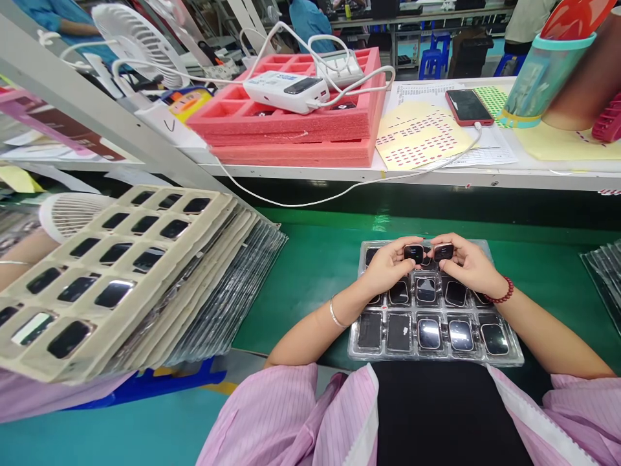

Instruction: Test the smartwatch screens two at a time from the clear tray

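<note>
My left hand grips a small square smartwatch body with a dark screen, pinched between thumb and fingers. A second smartwatch body sits in the closed fingers of my right hand. Both are raised over the far side of a clear plastic tray, their screens facing me and lit with small marks. Below my hands, several more watch bodies lie in the tray's square pockets. Two pockets at the near left hold no watch. My hands and forearms hide part of the far rows.
A tall leaning stack of trays with watch bodies stands on the left. More clear trays lie at the right edge. Across the back, a shelf carries pink foam trays, a white power bank, a phone and a dangling white cable.
</note>
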Available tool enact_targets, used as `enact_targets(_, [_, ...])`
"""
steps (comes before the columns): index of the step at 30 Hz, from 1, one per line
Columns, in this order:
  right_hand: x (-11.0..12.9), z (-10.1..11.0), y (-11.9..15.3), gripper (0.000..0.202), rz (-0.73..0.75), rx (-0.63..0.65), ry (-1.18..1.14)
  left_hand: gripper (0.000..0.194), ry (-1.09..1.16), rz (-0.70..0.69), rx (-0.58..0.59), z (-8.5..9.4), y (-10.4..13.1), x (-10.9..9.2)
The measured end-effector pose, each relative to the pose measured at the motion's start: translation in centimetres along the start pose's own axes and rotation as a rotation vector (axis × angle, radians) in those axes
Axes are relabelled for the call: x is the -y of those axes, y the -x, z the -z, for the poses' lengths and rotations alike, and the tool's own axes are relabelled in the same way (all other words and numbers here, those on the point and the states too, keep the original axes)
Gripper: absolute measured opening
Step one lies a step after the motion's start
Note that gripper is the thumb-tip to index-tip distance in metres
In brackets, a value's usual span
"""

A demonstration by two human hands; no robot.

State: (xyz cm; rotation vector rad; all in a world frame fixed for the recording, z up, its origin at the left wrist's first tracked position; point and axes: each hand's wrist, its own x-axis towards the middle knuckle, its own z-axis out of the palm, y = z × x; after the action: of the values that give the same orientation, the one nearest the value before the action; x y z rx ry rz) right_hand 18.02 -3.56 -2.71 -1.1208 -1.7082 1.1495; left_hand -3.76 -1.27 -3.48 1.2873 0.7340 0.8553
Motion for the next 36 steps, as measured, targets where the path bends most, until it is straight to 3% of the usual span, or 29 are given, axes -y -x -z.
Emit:
enact_targets(14, [0.02,0.08,0.15,0.026,-0.018,0.042,-0.028,0.025,-0.002,-0.009,-0.053,-0.55,0.21,-0.87])
enact_targets(19, [-0.34,0.07,0.28,0.028,0.011,-0.009,0.055,0.042,-0.033,0.004,-0.029,-0.57,0.16,-0.35])
enact_targets(30, [-0.24,-0.02,0.09,0.032,0.035,-0.002,0.082,0.055,0.009,0.028,-0.016,-0.19,0.05,-0.17])
enact_targets(36, [-0.05,-0.27,0.02,0.037,-0.037,0.008,0.061,0.059,0.041,0.014,-0.014,-0.09,-0.03,-0.09])
